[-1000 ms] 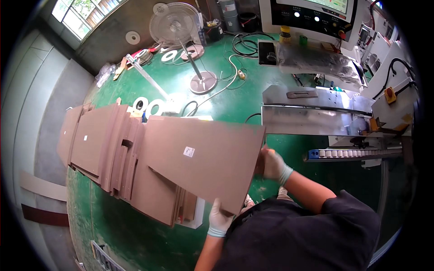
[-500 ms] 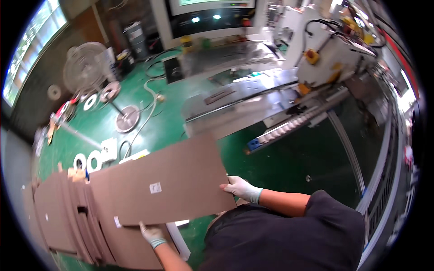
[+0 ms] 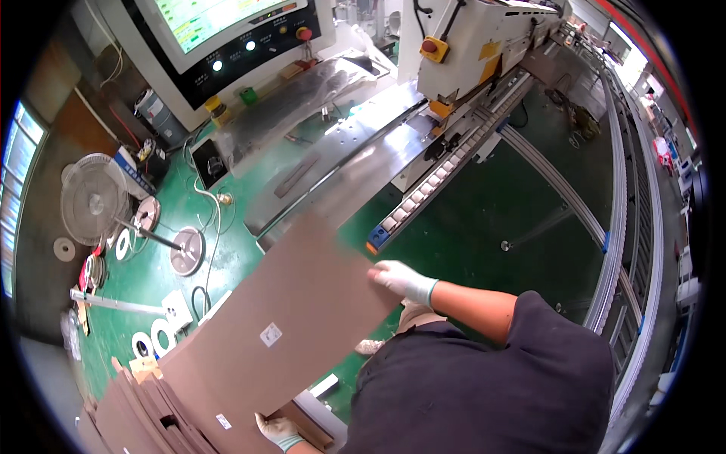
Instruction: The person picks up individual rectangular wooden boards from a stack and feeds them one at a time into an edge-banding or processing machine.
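Observation:
A long flat brown panel (image 3: 325, 291) with a small white label (image 3: 271, 334) is held by both hands, slanting from the lower left up toward the machine table. My right hand (image 3: 404, 281), in a white glove, grips the panel's right edge with its fingertips. In a matching glove, my left hand (image 3: 278, 433) holds the near edge, thumb on the top face and the other fingers hidden beneath. The panel's lower left part lies over or close to a stack of similar brown panels (image 3: 136, 412); I cannot tell whether they touch.
Beyond the panel stands a metal machine table (image 3: 340, 166) with a roller rail (image 3: 423, 193) to its right. A control console (image 3: 227, 45) is at the back. A fan (image 3: 94, 200) and white rolls (image 3: 162, 337) are at left. Metal rails (image 3: 624, 227) run along the right.
The view has turned rightward, toward the machine. The panel has swung to a steeper slant, its far end now close to the metal table. Both hands keep hold of it.

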{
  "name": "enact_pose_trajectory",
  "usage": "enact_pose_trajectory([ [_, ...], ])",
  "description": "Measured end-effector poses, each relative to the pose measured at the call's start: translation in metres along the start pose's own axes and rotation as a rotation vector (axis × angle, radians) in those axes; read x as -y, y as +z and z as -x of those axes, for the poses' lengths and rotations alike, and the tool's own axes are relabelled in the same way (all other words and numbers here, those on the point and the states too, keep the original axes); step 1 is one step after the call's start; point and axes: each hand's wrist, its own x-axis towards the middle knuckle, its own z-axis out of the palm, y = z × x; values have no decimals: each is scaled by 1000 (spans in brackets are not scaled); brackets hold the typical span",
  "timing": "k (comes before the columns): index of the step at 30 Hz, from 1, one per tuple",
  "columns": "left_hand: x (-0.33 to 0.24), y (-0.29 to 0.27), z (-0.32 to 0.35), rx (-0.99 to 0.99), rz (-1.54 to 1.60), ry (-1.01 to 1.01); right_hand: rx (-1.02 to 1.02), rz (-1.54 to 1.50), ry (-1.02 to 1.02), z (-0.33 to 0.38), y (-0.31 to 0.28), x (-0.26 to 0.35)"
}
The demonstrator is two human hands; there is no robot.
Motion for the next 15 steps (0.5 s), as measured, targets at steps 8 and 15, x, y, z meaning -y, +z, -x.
enact_pose_trajectory([
  [8, 60, 116, 55, 136, 0, -50, -441, -890, 58, -11, -87, -55],
  [15, 135, 169, 49, 182, 18, -223, -538, -1446, 249, -36, -110, -61],
])
